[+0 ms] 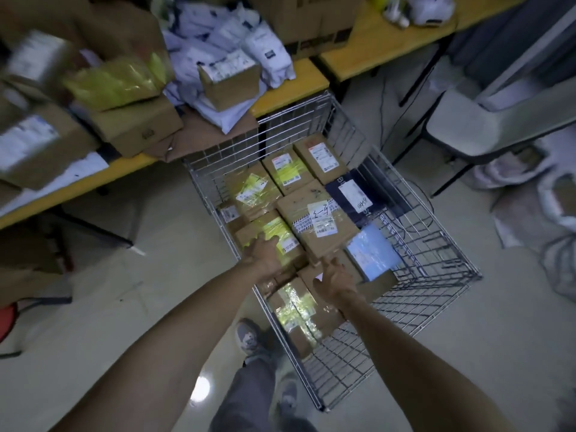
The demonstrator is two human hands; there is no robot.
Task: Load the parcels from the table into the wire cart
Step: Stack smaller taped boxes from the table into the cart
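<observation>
Nearest to me, two bare forearms are reaching up from the bottom of the frame over grey trousers [246, 394] and a grey shoe [249, 338].

The left hand [263, 258] is lying palm down at centre frame, its fingers [260, 241] straight and flat on the near end of the yellow-taped box [277, 233], gripping nothing. That box is sitting label up in the wire cart [436, 244], its long side running from upper left to lower right, in line with the cart's side.

The right hand [335, 282] is hovering just right of it, fingers loosely spread and slightly bent over a plain brown box [311, 274], holding nothing as far as I can tell. Its fingertips are pointing at the near corner of the striped-tape box [318, 222].

The cart is standing on a pale glossy floor [156, 291], stretching from the yellow table [290, 92] at top centre down towards the feet, with parcels packed along its left half. More cartons and white mailers [237, 35] are crowding the table at upper left. A grey chair [467, 126] is standing at right.
</observation>
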